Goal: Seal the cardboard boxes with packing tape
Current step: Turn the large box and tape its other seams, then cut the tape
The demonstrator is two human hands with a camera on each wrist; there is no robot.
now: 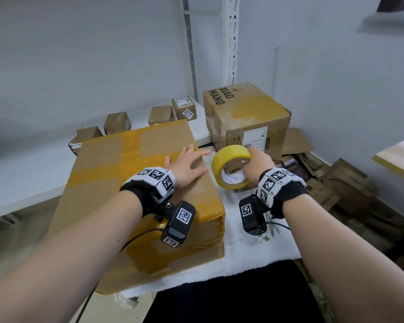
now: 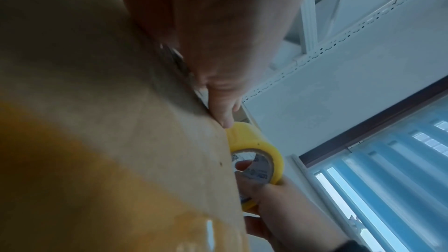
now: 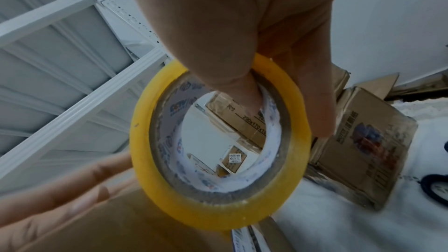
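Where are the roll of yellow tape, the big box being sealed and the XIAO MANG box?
tape roll (image 1: 222, 159), head view, yellow outer band.
big box (image 1: 107, 164), head view, taped top face.
XIAO MANG box (image 1: 247, 103), head view, top face.

Large box in the foreground on the cloth-covered table; left hand flat on its top near the right edge; tape roll, held by the right hand, just right of that edge; second box behind the roll; small boxes on the shelf behind the large box; flattened cartons far right.
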